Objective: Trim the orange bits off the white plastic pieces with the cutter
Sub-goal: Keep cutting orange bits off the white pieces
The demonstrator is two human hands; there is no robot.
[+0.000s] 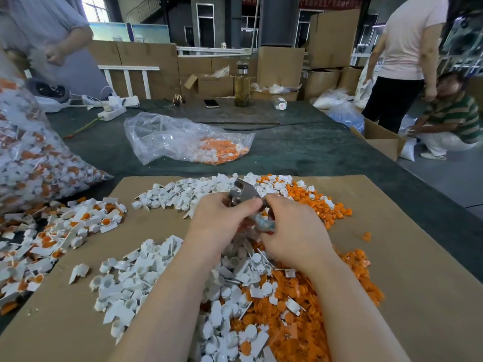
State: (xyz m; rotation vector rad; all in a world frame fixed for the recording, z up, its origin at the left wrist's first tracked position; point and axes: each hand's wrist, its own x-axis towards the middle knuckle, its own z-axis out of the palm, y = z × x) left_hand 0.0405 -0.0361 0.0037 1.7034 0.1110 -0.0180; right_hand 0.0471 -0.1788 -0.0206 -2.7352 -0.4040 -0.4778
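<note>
A: Status of hands?

B: I am seeing both meeting above the cardboard (pixel 418 257). The left hand (pixel 222 220) is curling its fingers round the cutter (pixel 244 190) near the pivot. The right hand (pixel 292 231) is gripping the cutter's handle; the metal head is pointing away, over the far white pile.

A: Location of the workpieces?

B: White pieces (pixel 136 278) are lying in heaps at centre and left of the cardboard. Orange bits (pixel 300 322) are piling at the right. Untrimmed pieces (pixel 68 231) are lying at the left edge. Whether a piece is sitting in the cutter, I cannot tell.

A: Surroundings?

B: A bag (pixel 188 139) is lying beyond the cardboard.
</note>
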